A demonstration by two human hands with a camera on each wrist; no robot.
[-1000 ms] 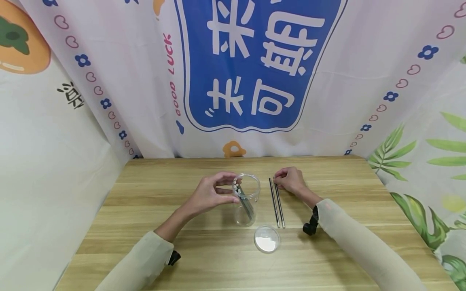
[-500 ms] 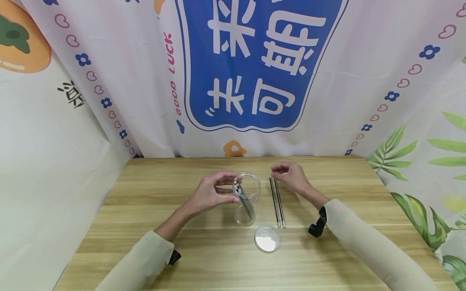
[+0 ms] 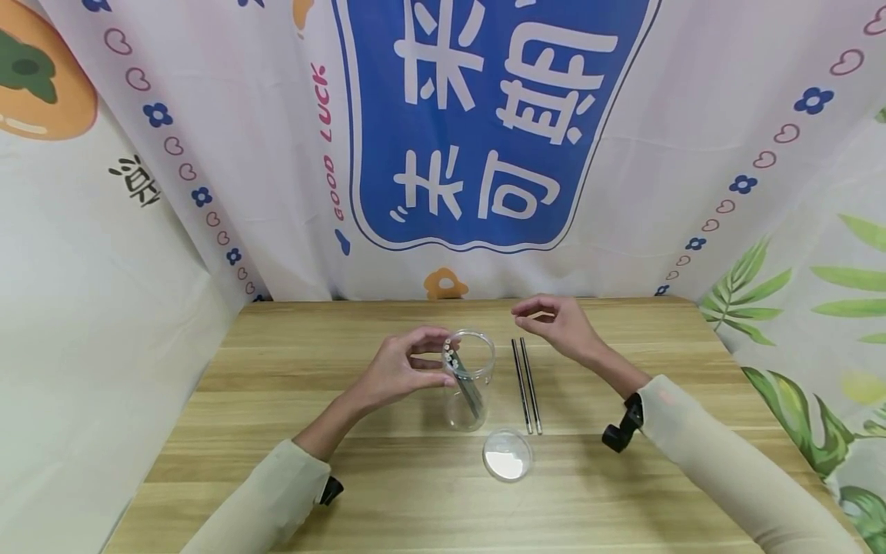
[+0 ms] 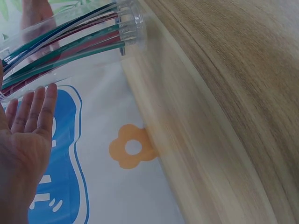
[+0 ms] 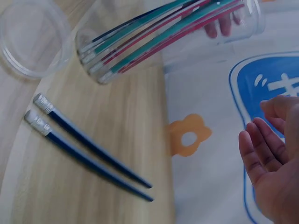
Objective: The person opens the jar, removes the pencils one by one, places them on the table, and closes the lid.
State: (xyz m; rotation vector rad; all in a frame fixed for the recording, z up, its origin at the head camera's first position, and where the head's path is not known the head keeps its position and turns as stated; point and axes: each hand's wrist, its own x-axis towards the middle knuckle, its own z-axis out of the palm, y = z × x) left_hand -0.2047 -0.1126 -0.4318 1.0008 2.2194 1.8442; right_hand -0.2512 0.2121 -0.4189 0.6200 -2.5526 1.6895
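A clear plastic jar (image 3: 465, 415) stands on the table, with my left hand (image 3: 401, 368) gripping its upper part between thumb and fingers. Several pencils (image 5: 145, 39) in green, red and dark blue lean together inside it, their light ends up at the rim in the head view. To the right of the jar, two dark blue pencils (image 3: 531, 385) with silver ends lie side by side on the wood. My right hand (image 3: 561, 327) hovers beyond their far ends, fingers loosely bent, holding nothing. A round clear lid (image 3: 507, 455) lies flat in front of the jar.
The wooden table (image 3: 311, 477) ends at a printed cloth backdrop (image 3: 291, 231) behind the jar. Cloth also hangs along the left and right sides. Each wrist carries a small black camera (image 3: 621, 427).
My right hand has lifted off the two loose pencils and drawn back and up from their far ends. The pencils, lid, jar and left hand look the same.
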